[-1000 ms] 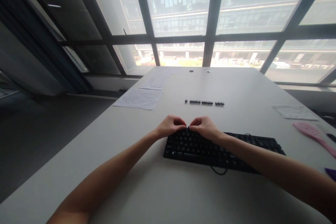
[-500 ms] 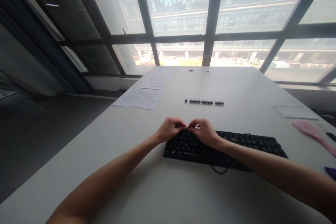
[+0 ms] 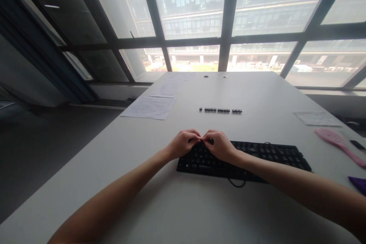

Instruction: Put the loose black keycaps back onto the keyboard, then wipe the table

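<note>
The black keyboard point(image 3: 263, 153) lies flat on the white table point(image 3: 160, 213) and serves as the reference for all positions below; the left hand point(image 3: 182, 145) is located at the keyboard's far left corner, with thumb and fingers drawn close together; the right hand point(image 3: 219, 147) is located over the left part of the keyboard, with thumb and index finger curved into a small loop; the fingertips of both hands converge at the keyboard's far edge, near its left end; the gap at each set of tips is very narrow, and whether a key is gripped there cannot be told. The right forearm crosses above the keyboard's right half; a loop of black cable point(image 3: 236, 187) protrudes from its near edge.

Beyond the keyboard's far edge, well apart from it, small dark keycaps point(image 3: 223, 110) stand in a line: one single piece at the left end, then three groups; printed papers point(image 3: 149, 107) lie beyond and to the left of the keyboard; a pink brush point(image 3: 328, 137) lies to its right, with a purple object point(image 3: 358, 184) nearer the person.
</note>
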Demonstrator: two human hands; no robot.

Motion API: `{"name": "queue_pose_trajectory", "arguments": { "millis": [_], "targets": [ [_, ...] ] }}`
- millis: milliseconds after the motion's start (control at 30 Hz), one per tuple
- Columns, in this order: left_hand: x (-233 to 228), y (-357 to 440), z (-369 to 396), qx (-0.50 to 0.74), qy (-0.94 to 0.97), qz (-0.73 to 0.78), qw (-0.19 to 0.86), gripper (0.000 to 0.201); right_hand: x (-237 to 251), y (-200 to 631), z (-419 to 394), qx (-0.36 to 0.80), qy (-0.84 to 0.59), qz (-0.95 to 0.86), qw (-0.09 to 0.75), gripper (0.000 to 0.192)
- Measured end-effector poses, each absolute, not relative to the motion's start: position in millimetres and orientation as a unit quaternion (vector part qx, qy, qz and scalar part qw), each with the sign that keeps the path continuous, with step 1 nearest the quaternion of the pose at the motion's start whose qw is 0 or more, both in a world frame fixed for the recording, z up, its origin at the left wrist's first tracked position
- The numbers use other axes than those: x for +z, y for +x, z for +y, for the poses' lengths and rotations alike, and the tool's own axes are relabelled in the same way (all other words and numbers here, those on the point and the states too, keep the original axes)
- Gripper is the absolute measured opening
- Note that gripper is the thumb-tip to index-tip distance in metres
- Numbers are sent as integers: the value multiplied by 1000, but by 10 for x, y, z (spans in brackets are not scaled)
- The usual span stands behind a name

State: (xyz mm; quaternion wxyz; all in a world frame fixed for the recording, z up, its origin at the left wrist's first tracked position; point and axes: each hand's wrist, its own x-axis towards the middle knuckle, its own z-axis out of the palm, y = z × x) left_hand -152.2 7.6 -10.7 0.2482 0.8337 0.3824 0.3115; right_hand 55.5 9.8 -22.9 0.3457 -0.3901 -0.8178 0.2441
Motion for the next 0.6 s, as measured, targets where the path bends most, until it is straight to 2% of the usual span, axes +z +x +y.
{"name": "queue_pose_trajectory", "arguments": {
  "millis": [333, 600],
  "targets": [
    [-163, -1536, -82, 265, 862, 397, 169, 27, -248, 541, 46, 176, -392, -854, 294, 20],
    [-129, -1578, 279, 304, 830, 415, 217, 25, -107, 614, 282, 191, -414, -846, 275, 13]
  ]
}}
